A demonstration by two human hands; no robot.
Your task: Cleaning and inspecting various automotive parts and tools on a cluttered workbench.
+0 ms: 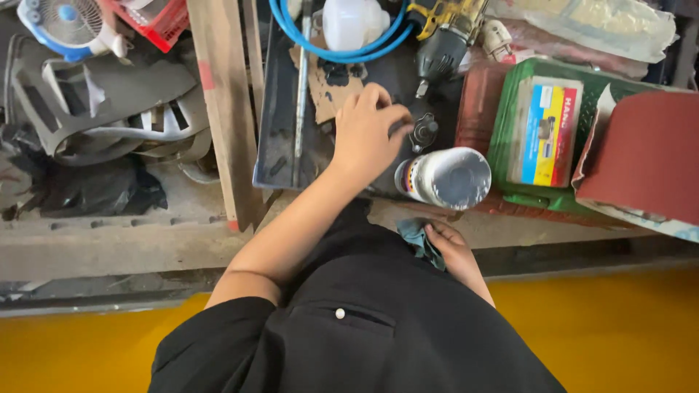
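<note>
While a small blue-and-white fan (pixel 69 25) sits far left of the silver-topped can (pixel 445 177), the left hand (pixel 368 131) reaches over the dark tray (pixel 280 94) just left of that can, fingers (pixel 397 116) curled onto a small black part (pixel 423 131). Below the can, the right hand (pixel 455 251) pinches a teal rag (pixel 420 239). Right of the can stands a green crate (pixel 510 138).

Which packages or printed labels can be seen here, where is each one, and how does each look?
Flat box: lies in the green crate on the right; rectangular, with blue, yellow and red panels.
Can: stands by the left hand; round, silvery lid, white label band with red and dark marks.
Plastic bag: top right; clear and crumpled, pale contents.
</note>
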